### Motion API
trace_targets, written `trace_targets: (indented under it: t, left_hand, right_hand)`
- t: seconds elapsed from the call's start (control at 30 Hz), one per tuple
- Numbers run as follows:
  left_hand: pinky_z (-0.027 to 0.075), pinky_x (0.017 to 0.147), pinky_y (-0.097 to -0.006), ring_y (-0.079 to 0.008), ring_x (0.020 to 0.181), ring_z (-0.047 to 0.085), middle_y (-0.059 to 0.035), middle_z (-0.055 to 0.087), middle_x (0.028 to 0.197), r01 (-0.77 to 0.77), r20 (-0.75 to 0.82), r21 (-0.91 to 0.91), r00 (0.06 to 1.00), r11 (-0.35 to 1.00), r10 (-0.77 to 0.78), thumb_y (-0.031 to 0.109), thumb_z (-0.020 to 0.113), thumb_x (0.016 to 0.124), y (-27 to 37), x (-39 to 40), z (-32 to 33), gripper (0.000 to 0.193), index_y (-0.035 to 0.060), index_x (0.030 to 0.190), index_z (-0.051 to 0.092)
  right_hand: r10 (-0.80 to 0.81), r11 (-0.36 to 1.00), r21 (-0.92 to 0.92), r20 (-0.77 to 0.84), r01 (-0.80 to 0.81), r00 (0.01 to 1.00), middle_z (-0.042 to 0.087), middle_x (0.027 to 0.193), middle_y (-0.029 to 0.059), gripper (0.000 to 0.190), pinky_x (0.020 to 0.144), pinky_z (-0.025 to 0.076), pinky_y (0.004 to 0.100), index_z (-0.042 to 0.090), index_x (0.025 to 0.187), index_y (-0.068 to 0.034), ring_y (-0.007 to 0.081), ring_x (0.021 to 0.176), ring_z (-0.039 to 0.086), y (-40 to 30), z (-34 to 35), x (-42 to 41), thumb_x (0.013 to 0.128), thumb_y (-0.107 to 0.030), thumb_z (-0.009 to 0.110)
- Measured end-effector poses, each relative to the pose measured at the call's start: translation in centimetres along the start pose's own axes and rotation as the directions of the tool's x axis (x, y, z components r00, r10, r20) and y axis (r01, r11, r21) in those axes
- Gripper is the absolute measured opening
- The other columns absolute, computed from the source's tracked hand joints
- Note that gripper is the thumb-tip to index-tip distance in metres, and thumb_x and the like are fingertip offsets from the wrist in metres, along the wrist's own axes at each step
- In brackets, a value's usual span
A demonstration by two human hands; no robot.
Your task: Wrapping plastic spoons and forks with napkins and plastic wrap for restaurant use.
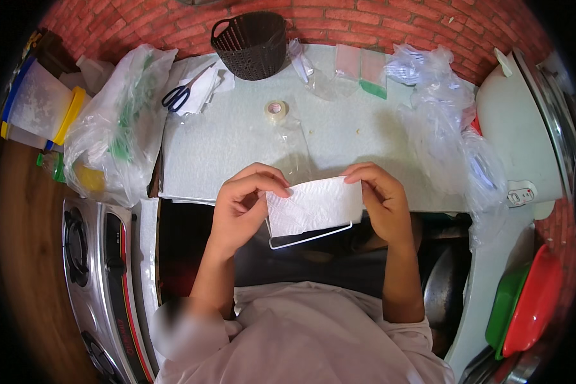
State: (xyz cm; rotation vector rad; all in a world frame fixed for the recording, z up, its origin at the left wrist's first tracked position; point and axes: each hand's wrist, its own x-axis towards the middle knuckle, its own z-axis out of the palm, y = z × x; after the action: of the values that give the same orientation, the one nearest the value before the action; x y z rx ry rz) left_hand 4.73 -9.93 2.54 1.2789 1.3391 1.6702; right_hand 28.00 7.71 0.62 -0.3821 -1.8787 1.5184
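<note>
Between my two hands is a folded white paper tissue with a fine embossed texture. My left hand pinches its upper left corner, while my right hand grips the upper right corner. A thin white wire frame shows below and behind the paper, and the rest of it is hidden. Just beyond my hands, a clear plastic sheet or bag lies on the pale table. A roll of clear adhesive tape rests at its far end.
Dark-handled scissors lie on white tissues at the back left. A brown plastic basket stands against the brick wall. Plastic bags and a rice cooker are on the right. A gas stove sits at the left.
</note>
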Motion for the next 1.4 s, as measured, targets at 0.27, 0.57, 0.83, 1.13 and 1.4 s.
trace_targets:
  t: [0.27,0.57,0.83,1.13,1.4]
  left_hand:
    - [0.053,0.092,-0.032,-0.0205,0.103,0.069,-0.0138,0.071,0.114,0.001,0.028,0.051,1.0,0.999,-0.003,-0.005,0.068,0.097,0.7,-0.3,-0.2,0.013,-0.0019,0.101,0.08]
    - [0.055,0.093,-0.0312,-0.0187,0.114,0.068,-0.0116,0.07,0.128,0.219,0.086,-0.273,0.975,0.937,-0.203,0.014,0.07,0.108,0.9,-0.2,1.1,0.033,0.0,0.137,0.064]
    - [0.055,0.084,-0.0257,-0.0092,0.094,0.07,-0.0047,0.075,0.104,0.387,-0.025,-0.182,0.917,0.904,-0.398,0.002,0.08,0.1,0.5,-0.2,1.8,0.018,0.0006,0.116,0.071]
    - [0.054,0.092,-0.0299,-0.0173,0.104,0.069,-0.0117,0.073,0.113,0.075,0.065,-0.231,0.996,0.97,-0.062,-0.002,0.083,0.09,0.0,-0.2,1.8,0.015,0.0037,0.103,0.076]
    - [0.053,0.09,-0.031,-0.0199,0.101,0.07,-0.0149,0.073,0.114,0.001,0.125,-0.158,0.992,0.987,0.019,0.002,0.075,0.094,0.2,-0.2,0.8,0.005,0.0016,0.094,0.08]
  right_hand:
    - [-0.088,0.944,-0.304,0.15,0.13,0.985,0.079,0.118,0.0145,0.031,0.093,0.057,0.036,0.073,0.126,0.0,0.0241,0.104,0.075,-3.7,0.9,2.2,0.105,-0.022,0.071]
    - [0.405,0.883,-0.327,0.167,-0.337,0.899,0.076,0.088,0.0061,0.019,0.076,0.053,0.0303,0.077,0.107,0.003,0.0103,0.084,0.066,-6.2,1.2,2.6,0.099,-0.015,0.078]
    - [0.353,0.882,0.246,0.222,-0.403,0.909,0.074,0.11,0.0054,0.023,0.079,0.054,0.0277,0.072,0.121,0.001,0.0105,0.092,0.067,-3.2,-1.3,-0.2,0.098,-0.001,0.079]
    - [0.045,0.98,0.185,0.172,-0.077,0.984,0.067,0.113,0.0087,0.033,0.088,0.054,0.0295,0.08,0.107,0.0,0.0157,0.102,0.066,-2.3,-2.4,-1.7,0.087,0.02,0.063]
    - [-0.109,0.991,0.092,0.144,0.097,0.984,0.061,0.115,0.0109,0.039,0.088,0.053,0.0328,0.083,0.087,-0.003,0.0223,0.099,0.064,-3.5,-1.7,-1.9,0.077,0.023,0.057]
